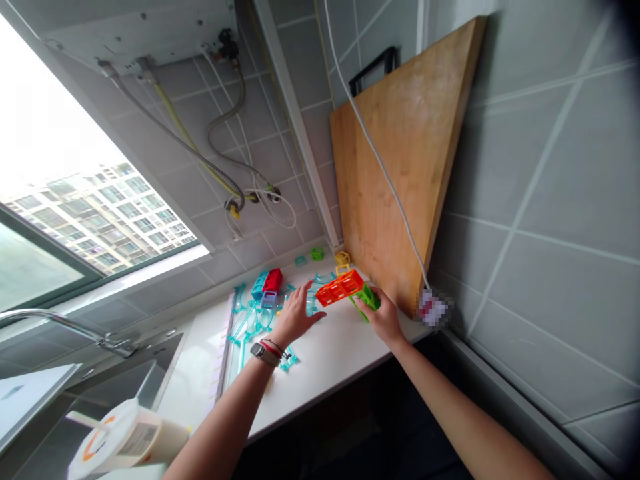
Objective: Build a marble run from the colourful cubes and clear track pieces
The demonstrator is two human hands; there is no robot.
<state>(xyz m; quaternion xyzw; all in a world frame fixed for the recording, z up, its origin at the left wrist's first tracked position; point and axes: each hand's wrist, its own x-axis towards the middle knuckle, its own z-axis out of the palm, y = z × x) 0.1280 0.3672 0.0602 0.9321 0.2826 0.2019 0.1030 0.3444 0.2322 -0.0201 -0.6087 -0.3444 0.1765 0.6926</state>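
My right hand [383,319] grips a green open-frame plastic piece [367,298] joined to a row of orange frame tiles [340,287], held just above the white counter [330,353]. My left hand [296,315] lies with fingers spread over a heap of clear teal track pieces [250,320], its fingertips close to the orange tiles. A watch and red band sit on the left wrist. Behind the left hand stand a red block [273,279] and a blue block [260,285].
A large wooden board [400,173] leans on the tiled wall at the right, a white cable [380,160] across it. Small yellow [343,259] and green [317,253] frame cubes lie near the wall. A sink with tap [75,328] and a white container [125,443] are at left.
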